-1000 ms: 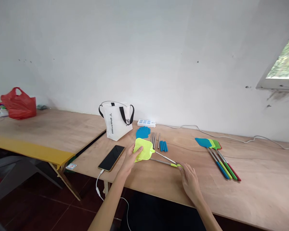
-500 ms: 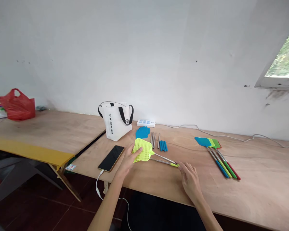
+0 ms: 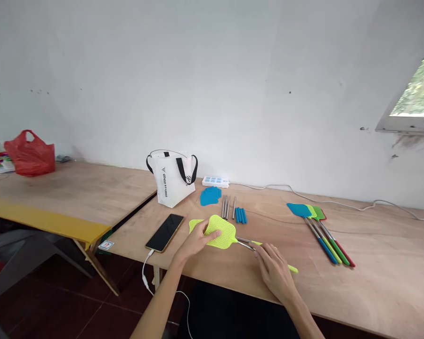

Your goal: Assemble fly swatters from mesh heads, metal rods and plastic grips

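Observation:
My left hand (image 3: 198,239) pinches the perforated head of a yellow-green fly swatter (image 3: 223,231), thumb on top. Its thin metal rod runs right, under the fingers of my right hand (image 3: 276,267), which are closed around it. The yellow handle end pokes out past that hand. Behind lies a second yellow-green fly swatter (image 3: 195,223); its head shows left of the first one and part of its handle near my right fingertips. Farther back are blue swatter heads (image 3: 210,195) in a stack, several metal rods (image 3: 226,207) and blue handle sleeves (image 3: 240,215).
On the right lie several swatters (image 3: 318,235) with blue, yellow, green and red handles. A phone (image 3: 164,232) with a cable sits at the left front edge. A white bag (image 3: 173,181) and a power strip (image 3: 215,181) stand by the wall; a red bag (image 3: 31,155) is far left.
The front swatter has shifted right and toward me, apart from the one behind, whose head now shows at left. Its handle end now sticks out beyond my right hand.

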Demonstrator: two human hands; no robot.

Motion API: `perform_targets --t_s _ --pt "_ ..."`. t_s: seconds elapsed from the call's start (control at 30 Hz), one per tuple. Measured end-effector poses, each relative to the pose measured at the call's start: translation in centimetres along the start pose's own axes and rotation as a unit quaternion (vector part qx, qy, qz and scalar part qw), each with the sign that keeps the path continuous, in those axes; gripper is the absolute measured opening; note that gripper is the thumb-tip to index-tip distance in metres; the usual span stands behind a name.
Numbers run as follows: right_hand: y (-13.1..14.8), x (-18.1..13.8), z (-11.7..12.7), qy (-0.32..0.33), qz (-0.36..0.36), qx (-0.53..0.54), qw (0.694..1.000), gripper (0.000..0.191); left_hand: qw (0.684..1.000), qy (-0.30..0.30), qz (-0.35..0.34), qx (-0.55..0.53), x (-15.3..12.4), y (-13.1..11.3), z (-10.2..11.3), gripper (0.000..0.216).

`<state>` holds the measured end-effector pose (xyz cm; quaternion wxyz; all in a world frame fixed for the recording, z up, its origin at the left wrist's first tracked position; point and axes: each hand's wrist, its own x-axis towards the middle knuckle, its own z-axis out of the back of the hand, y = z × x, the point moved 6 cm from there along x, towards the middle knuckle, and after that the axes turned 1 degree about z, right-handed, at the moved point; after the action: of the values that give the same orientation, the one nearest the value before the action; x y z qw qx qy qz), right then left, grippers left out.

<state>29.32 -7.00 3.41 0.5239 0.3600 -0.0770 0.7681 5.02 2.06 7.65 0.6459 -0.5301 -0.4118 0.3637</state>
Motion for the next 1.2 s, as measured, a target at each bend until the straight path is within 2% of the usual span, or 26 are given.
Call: perform_targets --t_s 0.13,0.3,0.47,0.6,0.77,0.9,1.03,1.2 --pt "0.7 0.0 -0.1 0.013 0.002 -0.016 1.0 0.034 0.999 0.026 0.03 -0.012 0.2 0.9 -1.2 0.044" --pt "0.8 -0.2 -0.7 0.027 0.009 -0.059 0.998 0.036 0.997 0.044 0.066 -0.003 0.0 1.4 -1.1 0.042" --pt "1.5 -0.4 -1.1 0.023 0.04 -0.065 0.997 0.035 0.997 0.019 0.072 -0.03 0.0 1.3 -0.9 0.038" --pt "1.7 -0.3 -1.3 0.015 0.049 -0.075 0.996 0.036 0.994 -0.021 0.103 -0.026 0.2 2.7 -2.0 0.042" --pt "1.5 -0.3 -1.0 0.021 0.041 -0.064 0.997 0.041 0.995 -0.053 0.07 -0.04 0.6 3.8 -3.7 0.043" --pt "1.5 -0.3 -0.7 0.014 0.036 -0.058 0.998 0.043 0.995 -0.04 0.06 -0.067 0.7 3.6 -4.2 0.042" --pt "1.6 0.0 -0.8 0.012 0.028 -0.064 0.997 0.04 0.999 -0.031 0.041 -0.017 0.8 2.7 -3.2 0.039" --pt "1.2 0.3 -1.0 0.006 0.017 -0.088 0.996 0.033 0.984 -0.078 -0.029 0.158 0.7 1.2 0.6 0.029"
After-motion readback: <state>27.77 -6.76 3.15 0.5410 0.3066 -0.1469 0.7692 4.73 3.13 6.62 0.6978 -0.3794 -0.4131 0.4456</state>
